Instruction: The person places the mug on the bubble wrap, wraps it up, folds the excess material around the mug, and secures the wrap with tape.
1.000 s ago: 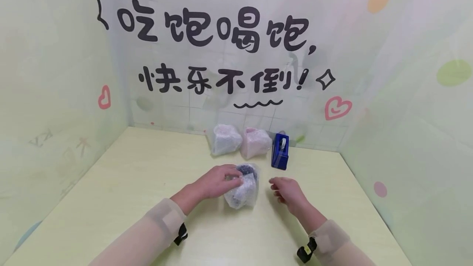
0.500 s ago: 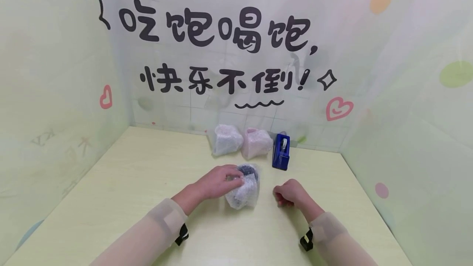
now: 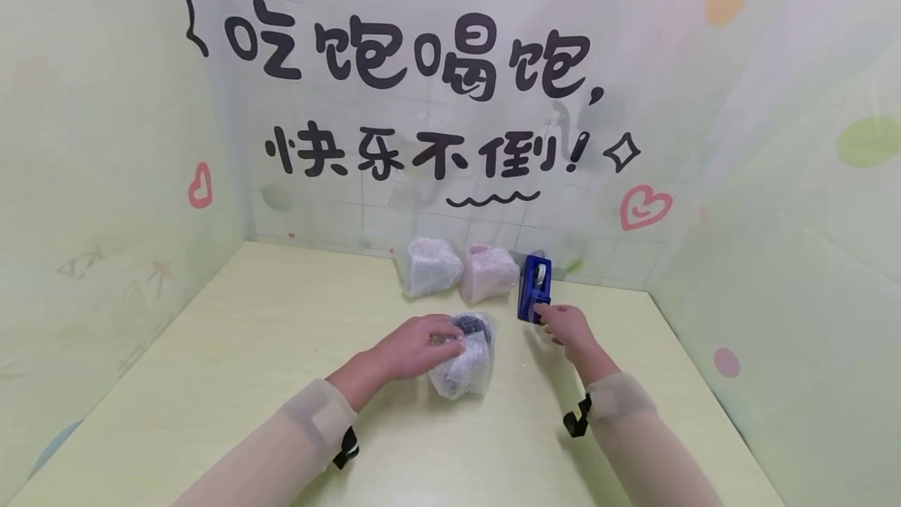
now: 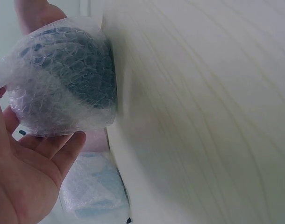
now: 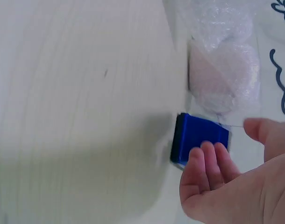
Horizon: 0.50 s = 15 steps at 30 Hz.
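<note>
My left hand holds a bubble-wrapped dark blue object on the table, its fingers and thumb curved round the left side. In the left wrist view the wrap is loose and the object's kind is hidden. My right hand is at the front of a blue tape dispenser, fingertips touching its front end. In the right wrist view several bent fingers overlap the dispenser, with the thumb apart to their right. Whether tape is pinched cannot be made out.
Two more bubble-wrapped bundles, one whitish-blue and one pink, stand by the back wall, left of the dispenser. A pale wooden table lies between printed side walls. A tiny bit lies on the table right of the wrapped object.
My right hand first curled in and drew back slightly, then moved forward to the tape dispenser. The left hand and wrapped object have stayed put.
</note>
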{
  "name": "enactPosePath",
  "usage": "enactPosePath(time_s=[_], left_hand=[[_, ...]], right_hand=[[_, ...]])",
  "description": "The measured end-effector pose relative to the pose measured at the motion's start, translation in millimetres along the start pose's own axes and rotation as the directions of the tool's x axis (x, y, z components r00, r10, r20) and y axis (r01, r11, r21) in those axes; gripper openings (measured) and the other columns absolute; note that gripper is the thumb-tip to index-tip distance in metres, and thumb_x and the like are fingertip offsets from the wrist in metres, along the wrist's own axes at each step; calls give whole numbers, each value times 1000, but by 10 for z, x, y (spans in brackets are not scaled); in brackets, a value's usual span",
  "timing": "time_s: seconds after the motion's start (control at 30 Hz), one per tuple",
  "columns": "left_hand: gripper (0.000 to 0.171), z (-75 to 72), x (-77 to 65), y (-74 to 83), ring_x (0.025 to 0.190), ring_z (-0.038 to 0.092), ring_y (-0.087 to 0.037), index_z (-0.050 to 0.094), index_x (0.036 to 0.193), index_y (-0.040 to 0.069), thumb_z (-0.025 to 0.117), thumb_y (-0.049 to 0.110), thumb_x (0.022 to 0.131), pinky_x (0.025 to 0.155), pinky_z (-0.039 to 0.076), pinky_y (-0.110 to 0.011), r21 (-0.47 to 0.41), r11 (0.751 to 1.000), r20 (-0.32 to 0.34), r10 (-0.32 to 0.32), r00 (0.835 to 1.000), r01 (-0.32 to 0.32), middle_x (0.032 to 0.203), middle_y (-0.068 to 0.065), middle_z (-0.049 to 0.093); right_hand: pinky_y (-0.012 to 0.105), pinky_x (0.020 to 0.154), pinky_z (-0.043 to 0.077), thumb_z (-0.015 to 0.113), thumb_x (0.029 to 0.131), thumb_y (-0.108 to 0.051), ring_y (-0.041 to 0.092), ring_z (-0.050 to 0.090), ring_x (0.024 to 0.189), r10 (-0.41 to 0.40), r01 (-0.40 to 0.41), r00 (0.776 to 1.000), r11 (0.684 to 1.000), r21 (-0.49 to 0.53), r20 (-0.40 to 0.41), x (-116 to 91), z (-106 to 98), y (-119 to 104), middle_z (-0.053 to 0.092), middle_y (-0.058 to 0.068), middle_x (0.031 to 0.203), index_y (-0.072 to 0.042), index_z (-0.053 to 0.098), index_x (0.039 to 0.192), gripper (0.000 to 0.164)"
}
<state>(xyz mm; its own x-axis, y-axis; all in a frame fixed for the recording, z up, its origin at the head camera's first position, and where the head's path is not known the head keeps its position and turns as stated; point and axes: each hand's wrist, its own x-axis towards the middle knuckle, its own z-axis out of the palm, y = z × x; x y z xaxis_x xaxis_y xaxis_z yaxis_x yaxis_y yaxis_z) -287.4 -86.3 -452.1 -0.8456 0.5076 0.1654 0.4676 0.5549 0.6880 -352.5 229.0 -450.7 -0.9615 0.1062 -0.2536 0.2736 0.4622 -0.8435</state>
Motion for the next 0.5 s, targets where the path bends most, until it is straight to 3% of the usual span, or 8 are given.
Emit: enactPosePath(time_s=[0.03,0.07,0.23,0.33,0.5], left_hand=[[45,3,-3,-2,153,53,-43,77,135,8,61,40,107,130,38,-59,-4,1000,-2,-3,1000,3,152,-18,67],[45,6,-5,-3,153,53,-42,77,135,9,61,40,107,130,38,-59,-7,1000,-4,-5,1000,5,153,-18,67],[44,19,-10,-11,151,55,-41,78,134,9,62,39,106,130,39,-58,-8,1000,-11,2,1000,-2,151,-17,68],[44,8,-9,-12,151,55,-41,78,134,9,62,39,106,130,39,-58,-4,1000,-12,2,1000,-2,151,-17,68],[45,-7,-12,-10,153,53,-42,78,135,9,62,40,107,131,38,-58,-3,1000,-4,-9,1000,9,153,-17,67]], right_hand=[[39,99,57,62,110,-39,30,65,120,6,-5,1000,997,75,-17,32,20,-11,69,25,140,10,58,147,61],[38,100,56,62,110,-39,30,64,123,27,-22,999,991,135,-34,72,50,-13,68,23,144,9,57,150,63],[27,85,51,68,109,-36,19,65,107,99,-77,994,944,322,-54,186,161,-12,78,4,114,1,66,141,50],[29,90,48,68,109,-29,19,63,109,105,-73,993,918,390,-61,207,206,-8,75,-1,110,0,64,144,46],[30,99,46,66,110,-27,21,60,121,102,-72,994,896,438,-46,225,227,6,75,2,127,-3,58,152,49]])
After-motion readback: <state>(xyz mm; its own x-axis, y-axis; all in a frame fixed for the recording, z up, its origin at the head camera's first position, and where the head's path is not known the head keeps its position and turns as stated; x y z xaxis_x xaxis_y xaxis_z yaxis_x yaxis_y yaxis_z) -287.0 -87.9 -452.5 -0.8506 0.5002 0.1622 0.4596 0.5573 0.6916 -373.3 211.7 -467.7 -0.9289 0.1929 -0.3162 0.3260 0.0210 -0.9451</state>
